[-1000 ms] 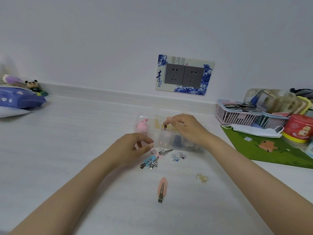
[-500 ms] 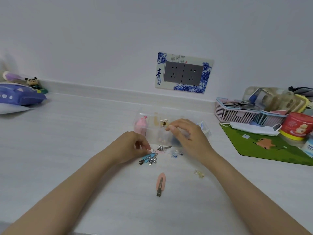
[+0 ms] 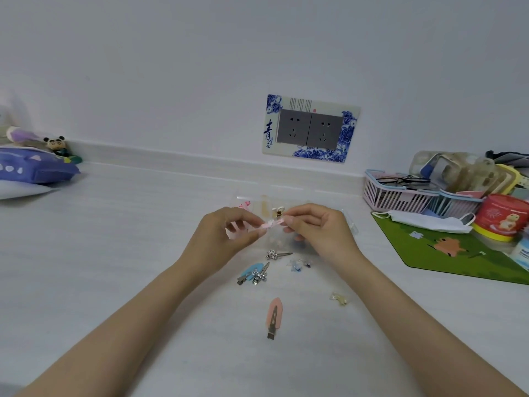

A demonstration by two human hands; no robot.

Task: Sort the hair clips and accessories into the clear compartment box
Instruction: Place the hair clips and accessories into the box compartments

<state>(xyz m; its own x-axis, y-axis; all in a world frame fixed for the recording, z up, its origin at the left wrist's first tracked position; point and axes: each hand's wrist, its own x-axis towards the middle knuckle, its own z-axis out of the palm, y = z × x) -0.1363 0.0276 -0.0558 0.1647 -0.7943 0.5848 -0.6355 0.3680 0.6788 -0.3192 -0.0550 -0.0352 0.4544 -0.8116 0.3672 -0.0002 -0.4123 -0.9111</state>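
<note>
A person's left hand [image 3: 221, 239] and right hand [image 3: 322, 233] together hold a pale pink hair clip [image 3: 270, 224] just above the clear compartment box [image 3: 351, 224], which sits on a white countertop [image 3: 114, 253] near the wall. Thumb and fingertips of each hand pinch one end of the clip, a slim, light-coloured piece lying nearly level between them; its finer detail is too blurred to make out. The other fingers of both hands are curled.

Through the box's transparent walls a pink accessory [image 3: 243, 206] and a small gold-toned clip [image 3: 278, 214] can be seen. On the counter in front of the box lie a silver bow clip [image 3: 274, 255], a blue clip [image 3: 253, 273] with a silver bow resting on it, a tiny light-blue bow [image 3: 297, 265], a translucent yellowish bow [image 3: 339, 298] and, nearest the camera, a salmon-pink snap clip [image 3: 274, 315] with its metal side up. To the right, a face mask [image 3: 429, 224] lies on a green mat [image 3: 458, 256].
</note>
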